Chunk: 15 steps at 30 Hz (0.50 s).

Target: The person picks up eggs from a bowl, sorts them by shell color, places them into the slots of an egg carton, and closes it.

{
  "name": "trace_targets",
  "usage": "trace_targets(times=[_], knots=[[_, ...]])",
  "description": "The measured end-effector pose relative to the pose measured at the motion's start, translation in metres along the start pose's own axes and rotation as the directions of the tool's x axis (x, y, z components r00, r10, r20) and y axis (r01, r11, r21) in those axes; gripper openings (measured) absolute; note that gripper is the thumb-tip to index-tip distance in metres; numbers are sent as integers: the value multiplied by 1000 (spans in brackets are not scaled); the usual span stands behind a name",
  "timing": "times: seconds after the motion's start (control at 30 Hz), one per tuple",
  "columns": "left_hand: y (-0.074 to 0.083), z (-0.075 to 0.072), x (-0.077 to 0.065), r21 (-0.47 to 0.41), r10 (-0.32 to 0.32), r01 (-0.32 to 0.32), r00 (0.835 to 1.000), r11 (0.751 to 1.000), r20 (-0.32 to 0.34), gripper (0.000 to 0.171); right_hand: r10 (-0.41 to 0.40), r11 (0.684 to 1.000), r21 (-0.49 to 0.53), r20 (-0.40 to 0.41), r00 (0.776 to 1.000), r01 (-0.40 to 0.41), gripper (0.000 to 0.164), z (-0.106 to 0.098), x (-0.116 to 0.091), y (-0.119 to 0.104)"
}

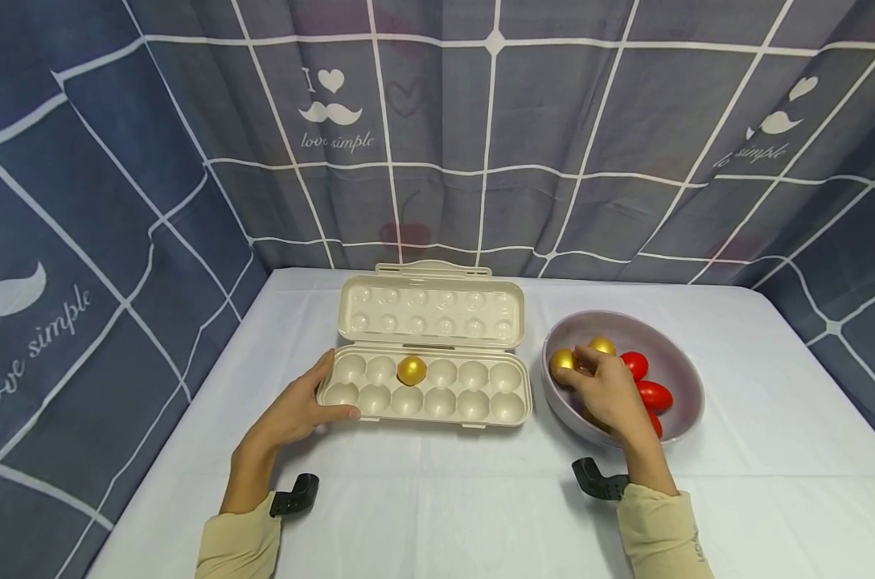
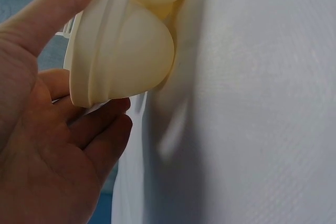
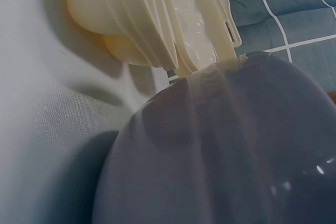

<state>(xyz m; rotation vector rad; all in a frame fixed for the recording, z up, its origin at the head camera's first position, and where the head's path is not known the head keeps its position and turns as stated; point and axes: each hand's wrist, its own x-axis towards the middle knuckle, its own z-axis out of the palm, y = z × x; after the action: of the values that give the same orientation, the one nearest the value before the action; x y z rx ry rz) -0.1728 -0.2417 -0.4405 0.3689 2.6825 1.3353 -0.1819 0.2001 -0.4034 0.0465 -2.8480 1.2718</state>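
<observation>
A cream plastic egg box [image 1: 423, 386] lies with its lid [image 1: 432, 310] folded back. One gold egg [image 1: 412, 371] sits in a back-row cup, third from the left. My left hand [image 1: 300, 406] holds the box at its left end, thumb along the front edge and fingers by the side; the left wrist view shows the thumb [image 2: 52, 14] against the rim. Inside the purple bowl [image 1: 679, 378], my right hand [image 1: 607, 390] pinches a gold egg [image 1: 562, 361] near the left wall. The bowl's wall hides most of that hand in the right wrist view.
Another gold egg [image 1: 602, 345] and several red eggs [image 1: 655, 396] lie in the bowl, right of the egg box. A white cloth [image 1: 445, 507] covers the table. Behind and at the sides hangs a grey-blue checked curtain [image 1: 445, 121].
</observation>
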Motion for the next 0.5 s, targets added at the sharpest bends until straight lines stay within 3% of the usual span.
trace_targets(times=[0.5], knots=[[-2, 0, 0, -6, -7, 7, 1000, 1000, 3, 112, -17, 996, -83, 87, 996, 25, 43, 5, 2, 3]])
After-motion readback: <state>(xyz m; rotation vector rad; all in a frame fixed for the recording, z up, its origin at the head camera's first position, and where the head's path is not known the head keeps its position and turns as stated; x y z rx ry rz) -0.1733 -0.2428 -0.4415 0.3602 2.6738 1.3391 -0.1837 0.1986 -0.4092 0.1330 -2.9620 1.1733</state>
